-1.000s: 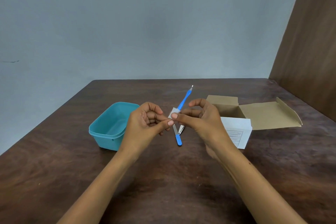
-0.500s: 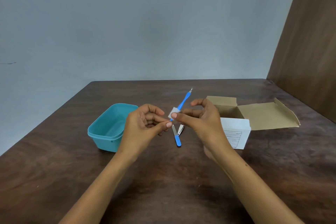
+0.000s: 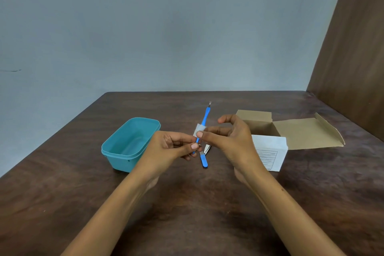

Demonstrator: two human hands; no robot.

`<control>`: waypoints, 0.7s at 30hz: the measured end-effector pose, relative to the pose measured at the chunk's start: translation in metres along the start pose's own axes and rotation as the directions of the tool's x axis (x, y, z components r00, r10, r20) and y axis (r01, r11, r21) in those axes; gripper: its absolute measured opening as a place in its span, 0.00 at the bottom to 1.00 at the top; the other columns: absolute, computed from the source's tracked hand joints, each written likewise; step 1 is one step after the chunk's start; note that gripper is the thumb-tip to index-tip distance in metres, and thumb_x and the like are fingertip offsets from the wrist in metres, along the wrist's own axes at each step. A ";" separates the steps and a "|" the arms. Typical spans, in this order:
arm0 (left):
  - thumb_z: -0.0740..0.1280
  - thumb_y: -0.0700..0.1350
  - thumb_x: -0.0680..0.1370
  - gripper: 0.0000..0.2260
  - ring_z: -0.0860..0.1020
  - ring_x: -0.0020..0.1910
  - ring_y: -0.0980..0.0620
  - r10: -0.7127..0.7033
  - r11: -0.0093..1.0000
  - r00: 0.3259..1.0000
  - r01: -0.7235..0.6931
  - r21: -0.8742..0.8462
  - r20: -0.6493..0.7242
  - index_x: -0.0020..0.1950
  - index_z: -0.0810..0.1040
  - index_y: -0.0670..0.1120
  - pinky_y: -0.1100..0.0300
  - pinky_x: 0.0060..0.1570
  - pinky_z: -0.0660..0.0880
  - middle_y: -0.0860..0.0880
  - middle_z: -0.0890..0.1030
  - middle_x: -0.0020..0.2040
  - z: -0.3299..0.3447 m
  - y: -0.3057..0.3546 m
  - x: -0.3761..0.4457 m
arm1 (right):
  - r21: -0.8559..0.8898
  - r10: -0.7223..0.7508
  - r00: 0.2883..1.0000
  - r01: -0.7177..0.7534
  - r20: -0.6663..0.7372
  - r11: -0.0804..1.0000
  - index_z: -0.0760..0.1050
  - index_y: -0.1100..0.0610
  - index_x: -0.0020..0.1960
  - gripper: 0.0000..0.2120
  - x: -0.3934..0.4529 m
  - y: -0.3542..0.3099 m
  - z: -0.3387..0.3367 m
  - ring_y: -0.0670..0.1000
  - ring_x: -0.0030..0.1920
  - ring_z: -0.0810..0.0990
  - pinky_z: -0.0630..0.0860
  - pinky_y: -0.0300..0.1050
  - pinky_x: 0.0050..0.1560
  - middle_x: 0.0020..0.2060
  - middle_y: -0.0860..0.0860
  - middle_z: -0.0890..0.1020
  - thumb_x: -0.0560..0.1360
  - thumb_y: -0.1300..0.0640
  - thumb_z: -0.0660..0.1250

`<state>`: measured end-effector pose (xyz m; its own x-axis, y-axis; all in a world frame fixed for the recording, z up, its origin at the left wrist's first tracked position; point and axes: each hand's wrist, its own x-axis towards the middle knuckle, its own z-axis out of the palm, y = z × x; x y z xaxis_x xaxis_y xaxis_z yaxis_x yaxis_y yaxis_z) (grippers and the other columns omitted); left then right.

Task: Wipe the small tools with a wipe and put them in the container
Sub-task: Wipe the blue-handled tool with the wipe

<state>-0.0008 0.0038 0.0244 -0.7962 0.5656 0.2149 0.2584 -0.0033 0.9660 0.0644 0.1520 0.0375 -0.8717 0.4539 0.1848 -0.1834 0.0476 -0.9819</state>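
My left hand (image 3: 170,147) pinches the lower end of a thin blue-handled tool (image 3: 205,117) whose metal tip points up and away. My right hand (image 3: 230,139) pinches a small white wipe (image 3: 199,128) folded around the tool's shaft, above my left fingers. Under my hands, on the table, lie a second blue-handled tool (image 3: 204,160) and a small metal clipper (image 3: 207,149), partly hidden. A teal plastic container (image 3: 128,143) stands open at the left of my left hand.
An open cardboard box (image 3: 295,133) with a white printed front sits at the right, its flap spread toward the far right. The dark wooden table (image 3: 187,203) ends at a grey wall behind; a brown panel stands at the right.
The wipe in my right hand has slid a little up the blue tool's shaft. Both hands stay in about the same place.
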 end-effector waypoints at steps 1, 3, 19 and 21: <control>0.70 0.36 0.72 0.06 0.82 0.37 0.54 -0.007 1.000 1.000 0.007 -0.005 0.004 0.47 0.84 0.41 0.65 0.35 0.76 0.43 0.86 0.40 0.000 0.001 0.000 | -0.002 0.002 1.000 -0.002 0.001 1.000 0.67 0.54 0.50 0.24 0.000 -0.001 0.000 0.51 0.40 0.85 0.78 0.55 0.54 0.35 0.51 0.86 0.63 0.64 0.78; 0.71 0.36 0.72 0.06 0.82 0.37 0.54 -0.016 1.000 1.000 0.017 -0.025 0.012 0.48 0.84 0.41 0.65 0.36 0.76 0.43 0.86 0.40 0.001 0.002 0.000 | 0.042 -0.022 0.999 0.023 -0.034 0.999 0.67 0.54 0.49 0.24 0.000 -0.004 -0.002 0.51 0.40 0.85 0.78 0.52 0.53 0.36 0.52 0.86 0.62 0.64 0.78; 0.67 0.41 0.70 0.09 0.77 0.32 0.58 -0.155 0.951 0.977 0.188 -0.244 0.148 0.47 0.83 0.38 0.68 0.33 0.73 0.47 0.83 0.36 0.003 0.010 -0.001 | 0.200 0.028 1.000 -0.025 -0.012 0.979 0.66 0.55 0.51 0.26 0.001 -0.011 -0.007 0.52 0.41 0.85 0.77 0.51 0.56 0.38 0.54 0.86 0.61 0.64 0.78; 0.67 0.41 0.70 0.10 0.77 0.32 0.58 -0.174 0.946 0.971 0.212 -0.244 0.166 0.47 0.82 0.38 0.68 0.33 0.74 0.47 0.83 0.37 0.003 0.011 -0.002 | 0.244 0.023 0.999 -0.011 -0.047 0.970 0.66 0.56 0.51 0.25 0.002 -0.013 -0.008 0.49 0.41 0.85 0.78 0.47 0.53 0.38 0.52 0.86 0.62 0.65 0.78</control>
<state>0.0050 0.0049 0.0338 -0.7270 0.6864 0.0164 -0.0574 -0.0845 0.9948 0.0684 0.1600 0.0499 -0.8532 0.4965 0.1598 -0.2792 -0.1761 -0.9439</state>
